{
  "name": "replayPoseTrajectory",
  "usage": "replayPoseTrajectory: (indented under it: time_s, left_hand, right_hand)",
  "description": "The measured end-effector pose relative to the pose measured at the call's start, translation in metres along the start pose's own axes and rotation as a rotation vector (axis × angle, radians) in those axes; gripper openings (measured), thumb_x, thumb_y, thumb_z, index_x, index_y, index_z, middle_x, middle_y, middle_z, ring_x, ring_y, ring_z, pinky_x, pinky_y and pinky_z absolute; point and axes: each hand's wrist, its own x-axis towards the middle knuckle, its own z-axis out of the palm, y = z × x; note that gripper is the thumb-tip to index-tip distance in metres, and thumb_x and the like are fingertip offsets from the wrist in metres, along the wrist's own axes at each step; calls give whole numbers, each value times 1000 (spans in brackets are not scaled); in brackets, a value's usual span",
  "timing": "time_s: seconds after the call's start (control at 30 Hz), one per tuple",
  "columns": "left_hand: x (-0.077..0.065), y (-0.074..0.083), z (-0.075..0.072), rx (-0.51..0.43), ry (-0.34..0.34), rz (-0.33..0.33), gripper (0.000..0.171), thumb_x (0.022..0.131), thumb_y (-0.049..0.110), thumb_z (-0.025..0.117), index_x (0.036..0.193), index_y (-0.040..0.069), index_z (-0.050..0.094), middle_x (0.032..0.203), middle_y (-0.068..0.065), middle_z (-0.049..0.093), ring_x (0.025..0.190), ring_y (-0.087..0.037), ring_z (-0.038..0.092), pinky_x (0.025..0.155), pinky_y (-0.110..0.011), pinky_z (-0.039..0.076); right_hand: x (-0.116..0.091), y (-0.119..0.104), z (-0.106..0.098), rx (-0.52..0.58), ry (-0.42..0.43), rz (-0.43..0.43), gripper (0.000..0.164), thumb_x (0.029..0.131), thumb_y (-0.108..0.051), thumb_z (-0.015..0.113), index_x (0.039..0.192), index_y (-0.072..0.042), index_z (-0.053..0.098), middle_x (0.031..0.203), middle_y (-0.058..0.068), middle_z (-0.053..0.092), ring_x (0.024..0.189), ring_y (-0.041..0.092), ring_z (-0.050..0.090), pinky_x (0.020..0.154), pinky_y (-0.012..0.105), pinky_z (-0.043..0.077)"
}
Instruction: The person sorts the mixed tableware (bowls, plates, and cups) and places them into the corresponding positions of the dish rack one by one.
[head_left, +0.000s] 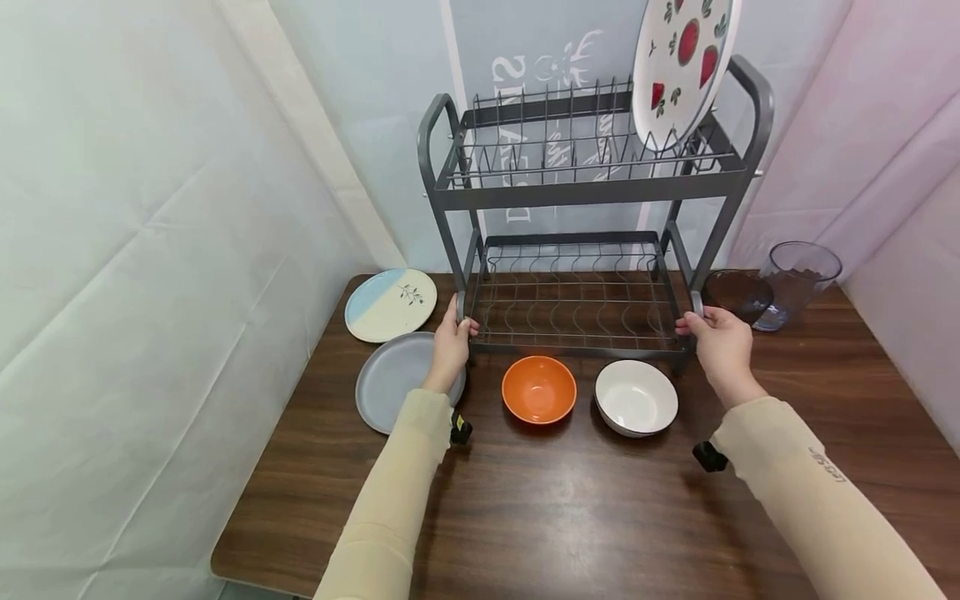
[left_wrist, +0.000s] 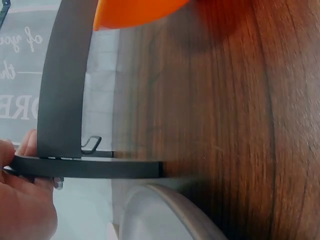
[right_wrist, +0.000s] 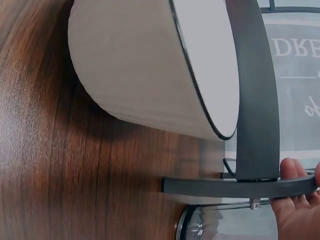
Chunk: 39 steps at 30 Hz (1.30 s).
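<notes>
A dark grey two-tier dish rack (head_left: 585, 196) stands at the back of the wooden table. My left hand (head_left: 450, 346) grips its left front leg near the lower tier, and my right hand (head_left: 723, 346) grips the right front leg at about the same height. In both wrist views, fingers (left_wrist: 30, 142) curl round the rack's leg. An oval white plate with red fruit patterns (head_left: 686, 71) stands upright in the upper tier at the right. Before the rack sit an orange bowl (head_left: 538, 390) and a white bowl with a dark rim (head_left: 636, 396).
At the left lie a blue-and-cream plate (head_left: 390, 304) and a grey plate (head_left: 393, 383), the latter partly behind my left hand. A clear glass vessel (head_left: 798, 283) and a dark transparent bowl (head_left: 738, 293) stand right of the rack. White cloth (head_left: 187, 250) hangs along the table's left side.
</notes>
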Motion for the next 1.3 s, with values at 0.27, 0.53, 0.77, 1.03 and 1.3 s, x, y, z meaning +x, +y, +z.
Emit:
replayPoseTrajectory:
  time_s: [0.27,0.53,0.77,1.03,1.3]
  left_hand:
    - [-4,1,-12,-128,23,-26,45,92,14,44,135,16,32,101,-10,60,93,-22,60,89,-34,44]
    - [-16,-3,-25,-264,-19,-10,38,90,12,47,127,8,41,120,-12,53,114,-22,49,99,-36,36]
    - [-26,-17,-40,-308,-55,14,35,92,13,44,125,2,44,121,-16,53,115,-26,50,99,-35,37]
    - [-38,-39,-62,-207,1,-46,34,95,15,37,124,0,47,120,-18,54,114,-27,51,101,-36,34]
    - [-53,-57,-82,-34,158,-165,35,94,17,37,126,4,46,125,-13,52,119,-25,46,102,-37,33]
  right_hand:
    - [-10,-15,7,-67,-34,14,40,90,-26,47,112,7,49,57,-29,52,58,-11,56,60,10,39]
    - [-8,-15,8,-41,-26,35,37,90,-24,47,112,6,50,57,-28,52,58,-8,57,57,10,40]
    - [-9,-17,4,-18,-8,30,34,89,-23,48,108,5,51,55,-28,53,55,-9,55,41,18,30]
    - [-7,-15,0,-50,-16,34,38,89,-27,47,110,5,50,55,-29,52,56,-8,56,45,17,32]
    - [-9,-16,-3,-40,-16,43,40,89,-28,47,110,5,49,56,-27,53,57,-6,57,52,14,38]
